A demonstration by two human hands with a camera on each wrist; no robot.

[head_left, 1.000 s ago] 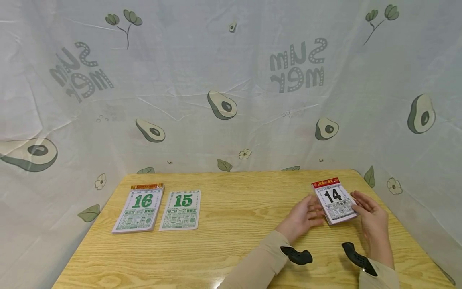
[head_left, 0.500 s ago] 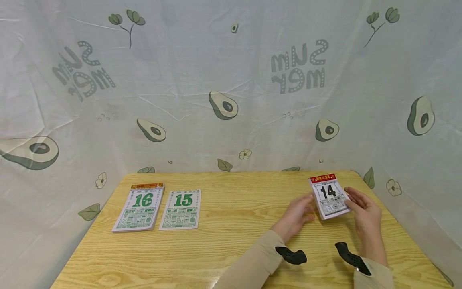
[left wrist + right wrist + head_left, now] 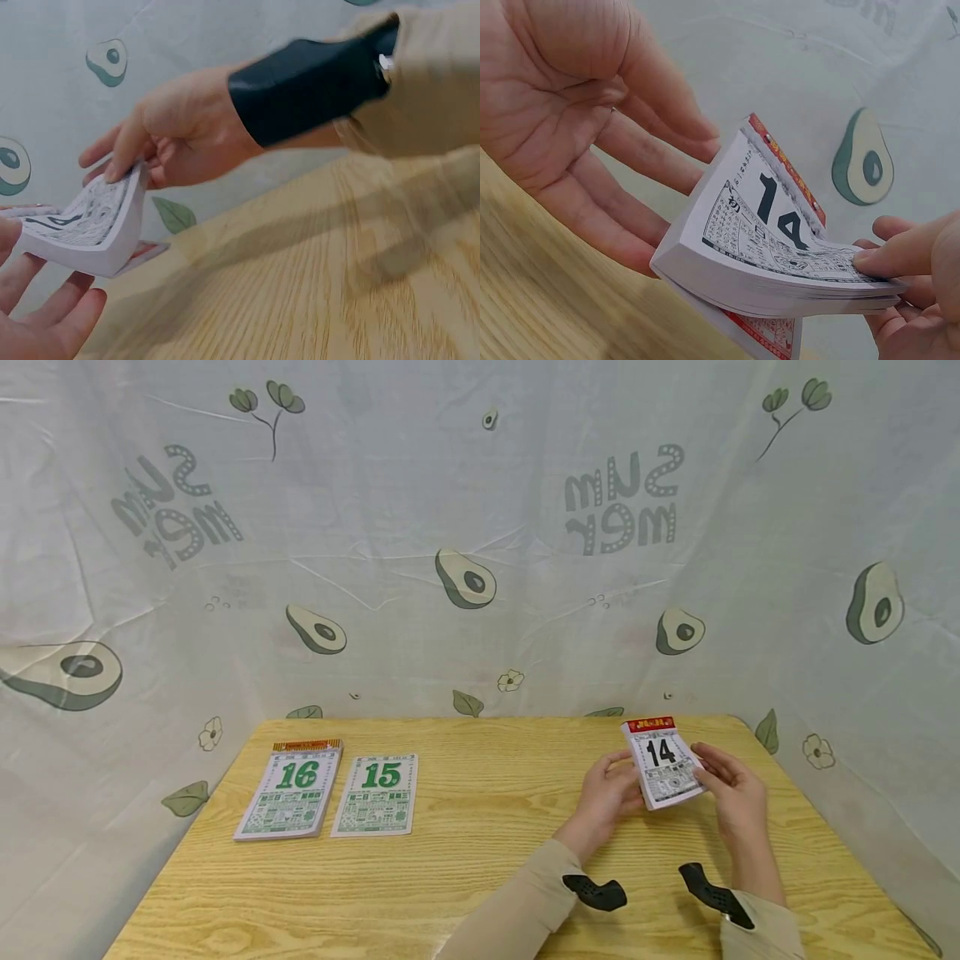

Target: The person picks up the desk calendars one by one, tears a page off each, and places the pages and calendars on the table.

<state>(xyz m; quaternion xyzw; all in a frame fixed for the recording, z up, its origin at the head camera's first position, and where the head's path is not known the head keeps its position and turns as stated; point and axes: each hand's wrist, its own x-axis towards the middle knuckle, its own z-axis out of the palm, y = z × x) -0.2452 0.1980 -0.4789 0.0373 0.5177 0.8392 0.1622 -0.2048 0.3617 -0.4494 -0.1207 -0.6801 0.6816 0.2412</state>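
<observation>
Head: left hand, fingers loosely extended, at the left side of the calendar pad marked 14; right hand pinches its lower right edge. Pad tilted, over the right part of the table, near the back edge; the table's right edge lies beyond the right hand. A wide stretch of wood separates the left hand from the sheet marked 15, just beside the calendar block marked 16. Left wrist: right thumb on the pad's corner, pages bowed; left fingers spread near the underside, hand partly cropped. Right wrist: left fingertips at the pad's side, unclenched; right thumb on the printed face, fingers beneath.
</observation>
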